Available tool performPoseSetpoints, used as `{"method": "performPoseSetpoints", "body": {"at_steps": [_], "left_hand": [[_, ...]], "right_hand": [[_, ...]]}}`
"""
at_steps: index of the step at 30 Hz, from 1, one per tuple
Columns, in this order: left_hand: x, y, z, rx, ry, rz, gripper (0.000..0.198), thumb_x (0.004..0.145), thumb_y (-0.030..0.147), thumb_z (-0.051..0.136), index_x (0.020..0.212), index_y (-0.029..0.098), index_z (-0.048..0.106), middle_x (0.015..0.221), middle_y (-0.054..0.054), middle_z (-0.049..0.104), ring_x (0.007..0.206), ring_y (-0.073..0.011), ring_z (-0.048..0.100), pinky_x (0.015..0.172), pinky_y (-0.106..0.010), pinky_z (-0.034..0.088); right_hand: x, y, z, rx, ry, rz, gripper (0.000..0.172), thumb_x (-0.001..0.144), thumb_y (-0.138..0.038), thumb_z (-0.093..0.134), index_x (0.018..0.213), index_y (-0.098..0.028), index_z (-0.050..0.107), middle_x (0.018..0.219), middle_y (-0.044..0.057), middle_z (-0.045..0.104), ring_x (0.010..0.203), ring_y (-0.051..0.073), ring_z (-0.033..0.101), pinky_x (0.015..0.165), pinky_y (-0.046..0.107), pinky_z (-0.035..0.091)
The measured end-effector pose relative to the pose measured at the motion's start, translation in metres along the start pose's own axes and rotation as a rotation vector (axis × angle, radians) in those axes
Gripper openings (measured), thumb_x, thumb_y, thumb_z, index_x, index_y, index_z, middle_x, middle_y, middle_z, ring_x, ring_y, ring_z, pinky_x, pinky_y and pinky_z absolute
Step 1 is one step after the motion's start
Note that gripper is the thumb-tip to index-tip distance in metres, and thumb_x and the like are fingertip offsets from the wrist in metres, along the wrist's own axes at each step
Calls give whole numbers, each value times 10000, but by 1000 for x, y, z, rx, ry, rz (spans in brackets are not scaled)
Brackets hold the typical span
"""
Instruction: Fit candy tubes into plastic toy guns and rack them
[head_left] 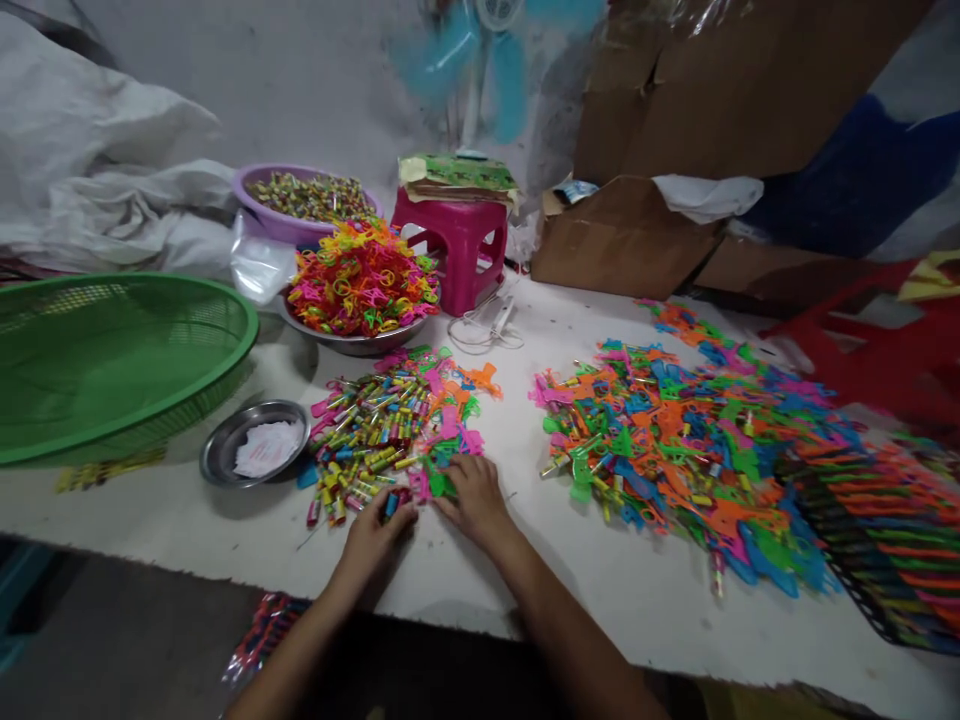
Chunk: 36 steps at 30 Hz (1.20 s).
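Note:
My left hand [373,532] is at the near edge of a heap of small shiny tubes [375,425], its fingers curled round a few tubes [391,503] in blue and dark red. Beside it, my right hand [478,500] reaches down with bent fingers onto a green plastic piece [441,480] at the heap's right side. Its fingertips are partly hidden. Flat pink, orange and blue plastic pieces [450,425] lie just beyond that hand. A metal bowl [214,462] with white paper slips [268,447] stands left of the tubes.
On the right spreads a large pile of coloured plastic pieces [660,430], beside a dark rack [840,560]. A green basket [150,420], a heaped basin [367,343], a purple basin [247,205] and a pink stool [465,240] stand behind. Cardboard boxes [622,240] and a fan [510,85] are farther back.

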<state>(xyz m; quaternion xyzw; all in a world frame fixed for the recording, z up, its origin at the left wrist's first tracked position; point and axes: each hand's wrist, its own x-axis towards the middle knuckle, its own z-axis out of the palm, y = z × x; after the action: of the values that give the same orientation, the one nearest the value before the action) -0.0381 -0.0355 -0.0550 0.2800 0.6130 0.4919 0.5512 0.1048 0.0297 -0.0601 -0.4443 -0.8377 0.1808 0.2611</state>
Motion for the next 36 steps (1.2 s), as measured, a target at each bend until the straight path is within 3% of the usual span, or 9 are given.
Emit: {"method": "performPoseSetpoints", "body": {"at_steps": [2, 5, 10, 16, 22, 27, 30, 34, 36], "left_hand": [[-3, 3, -3, -103, -27, -44, 394, 628, 388, 663, 929, 175, 523, 861, -16, 602, 717, -124, 606, 555, -206, 471], [-10, 15, 10, -206, -124, -50, 389, 659, 390, 637, 970, 190, 518, 917, -23, 597, 658, -106, 604, 453, -168, 421], [-21, 41, 38, -42, -255, 70, 424, 666, 420, 615, 982, 148, 538, 558, 43, 549, 434, -89, 513, 343, -164, 326], [-25, 46, 33, 84, -184, 122, 367, 669, 404, 616, 933, 160, 545, 492, 76, 493, 351, -49, 416, 340, -155, 262], [-23, 41, 29, 131, -183, 192, 332, 706, 419, 577, 909, 157, 568, 601, 38, 546, 396, -52, 437, 401, -177, 338], [-24, 40, 31, 192, -197, 229, 337, 711, 422, 570, 915, 154, 584, 474, 72, 437, 398, -71, 417, 416, -185, 341], [-27, 42, 32, 234, -207, 255, 317, 699, 410, 584, 894, 161, 597, 525, 56, 485, 397, -64, 405, 398, -182, 323], [-32, 42, 36, 255, -282, 285, 285, 714, 398, 569, 873, 166, 617, 635, 15, 573, 417, -60, 428, 409, -179, 345], [-32, 39, 37, 240, -346, 235, 333, 725, 404, 551, 947, 163, 609, 646, 2, 585, 446, -79, 479, 414, -182, 369]], "right_hand": [[-4, 1, -9, 191, 62, 151, 275, 661, -346, 663, 868, -186, 579, 883, 67, 591, 848, 228, 512, 769, 365, 380], [-10, -4, -25, 516, 90, 350, 227, 727, -384, 589, 834, -184, 571, 771, 27, 599, 719, 184, 542, 657, 298, 414], [-17, -22, -42, 716, 41, 298, 217, 811, -358, 481, 695, -185, 542, 635, -17, 542, 597, 120, 502, 572, 234, 394], [-18, -32, -48, 860, 178, 442, 322, 781, -395, 503, 555, -187, 406, 507, -53, 368, 486, 86, 355, 469, 211, 301], [-22, -35, -42, 810, 139, 360, 319, 788, -376, 489, 549, -191, 390, 518, -51, 320, 490, 85, 309, 456, 213, 270], [-26, -31, -43, 769, 148, 334, 322, 801, -373, 473, 549, -194, 384, 526, -47, 323, 495, 89, 312, 465, 214, 283], [-30, -35, -40, 717, 175, 314, 274, 817, -357, 456, 602, -192, 423, 559, -41, 363, 532, 99, 357, 511, 219, 318], [-41, -41, -29, 688, 223, 328, 209, 853, -346, 397, 731, -192, 469, 619, -22, 463, 578, 115, 433, 556, 228, 348], [-44, -32, -30, 679, 190, 338, 224, 850, -368, 398, 728, -195, 473, 605, -24, 471, 563, 118, 436, 539, 228, 344]]}}
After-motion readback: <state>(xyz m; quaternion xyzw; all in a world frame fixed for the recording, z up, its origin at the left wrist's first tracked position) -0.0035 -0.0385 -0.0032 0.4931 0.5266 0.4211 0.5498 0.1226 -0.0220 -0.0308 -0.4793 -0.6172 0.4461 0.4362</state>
